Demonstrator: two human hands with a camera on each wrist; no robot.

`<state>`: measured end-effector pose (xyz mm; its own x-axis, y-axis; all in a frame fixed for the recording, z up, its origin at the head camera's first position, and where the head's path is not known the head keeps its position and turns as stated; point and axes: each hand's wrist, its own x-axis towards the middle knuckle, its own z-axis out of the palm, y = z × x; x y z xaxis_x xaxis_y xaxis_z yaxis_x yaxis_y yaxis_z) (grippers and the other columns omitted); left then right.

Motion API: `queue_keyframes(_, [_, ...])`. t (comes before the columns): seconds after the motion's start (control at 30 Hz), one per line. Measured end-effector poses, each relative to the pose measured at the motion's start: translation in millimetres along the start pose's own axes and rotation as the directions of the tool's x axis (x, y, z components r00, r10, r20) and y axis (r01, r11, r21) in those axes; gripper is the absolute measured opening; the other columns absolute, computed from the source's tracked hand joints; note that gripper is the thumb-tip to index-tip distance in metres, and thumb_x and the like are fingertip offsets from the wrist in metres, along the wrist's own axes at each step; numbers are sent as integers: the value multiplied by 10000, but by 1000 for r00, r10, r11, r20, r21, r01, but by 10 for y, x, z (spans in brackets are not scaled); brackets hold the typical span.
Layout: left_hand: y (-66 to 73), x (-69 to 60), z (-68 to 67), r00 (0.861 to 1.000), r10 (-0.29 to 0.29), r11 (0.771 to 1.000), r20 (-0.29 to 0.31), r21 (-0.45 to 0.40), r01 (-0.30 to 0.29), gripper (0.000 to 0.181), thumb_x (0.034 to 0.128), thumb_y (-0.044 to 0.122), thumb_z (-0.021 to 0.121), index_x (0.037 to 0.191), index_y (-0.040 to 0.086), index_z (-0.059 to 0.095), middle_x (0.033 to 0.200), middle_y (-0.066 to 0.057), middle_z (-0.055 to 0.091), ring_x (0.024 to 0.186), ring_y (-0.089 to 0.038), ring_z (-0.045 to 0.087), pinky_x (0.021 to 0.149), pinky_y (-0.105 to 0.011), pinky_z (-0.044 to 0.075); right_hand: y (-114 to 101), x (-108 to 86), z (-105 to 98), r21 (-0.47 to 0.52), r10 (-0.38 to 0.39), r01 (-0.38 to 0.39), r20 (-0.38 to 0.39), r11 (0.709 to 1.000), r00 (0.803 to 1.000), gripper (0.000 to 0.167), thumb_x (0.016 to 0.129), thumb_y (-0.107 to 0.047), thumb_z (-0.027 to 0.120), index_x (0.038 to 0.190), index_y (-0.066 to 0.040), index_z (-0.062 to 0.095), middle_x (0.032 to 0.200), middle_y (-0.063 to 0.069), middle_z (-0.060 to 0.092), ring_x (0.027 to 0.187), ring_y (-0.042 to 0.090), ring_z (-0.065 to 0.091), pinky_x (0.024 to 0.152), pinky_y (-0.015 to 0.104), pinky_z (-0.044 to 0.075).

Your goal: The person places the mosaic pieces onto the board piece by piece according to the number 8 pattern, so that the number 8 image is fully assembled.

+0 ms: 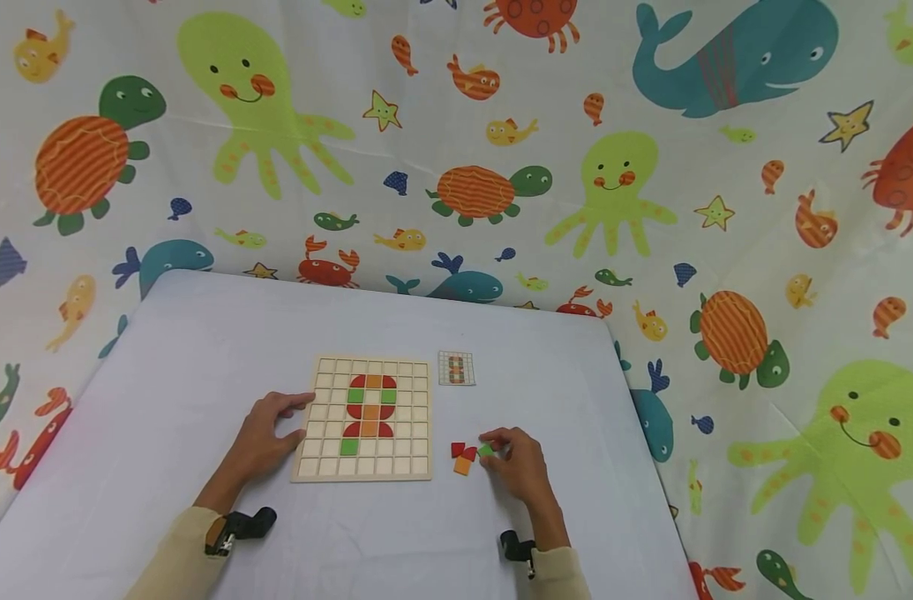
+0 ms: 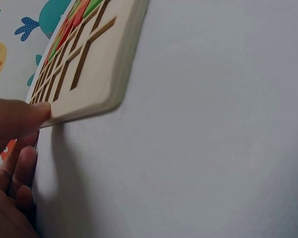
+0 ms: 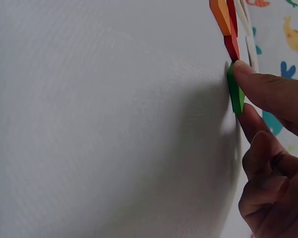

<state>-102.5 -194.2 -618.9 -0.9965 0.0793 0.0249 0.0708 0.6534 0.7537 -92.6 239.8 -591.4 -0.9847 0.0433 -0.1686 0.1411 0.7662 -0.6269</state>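
Note:
A wooden grid board (image 1: 411,467) lies flat on the table, with red, orange and green tiles set in its middle cells. At the board's left edge, my left hand (image 1: 260,433) rests with thumb and forefinger spread apart; the thumb (image 2: 20,119) touches the rim in the left wrist view. To the right of the board, my right hand (image 1: 520,462) pinches a green tile (image 3: 235,89) between thumb and forefinger, low over the table. Beside that tile lie two red tiles (image 1: 458,449) and an orange tile (image 1: 462,467).
A small pattern card (image 1: 456,368) showing a coloured grid figure lies beyond the board's right side. The white table (image 1: 217,333) ends at a hanging cloth (image 1: 396,83) printed with sea animals. Each wrist carries a black camera mount (image 1: 252,523).

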Motion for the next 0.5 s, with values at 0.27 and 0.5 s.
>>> queue_keyframes(0.27, [3,1,4,1000,2,1000,-1,4,-2,622,882,-6,767,1478,80,612,1322,-176,629,1156,-321,550,989,-506,434,-45,-2,49,-64,6,-9,-51,998,999,200,834,-191,909,983,-226,780,900,-20,636,816,159,538,728,306,465])
queue_keyframes(0.5, [11,5,-1,1000,10,1000,-6,11,-10,618,883,-4,764,1477,70,609,1321,-178,625,1143,-315,545,977,-499,434,-43,6,78,4,14,-14,-75,1000,997,197,840,-149,900,929,-228,742,861,-39,631,804,148,543,720,278,467])
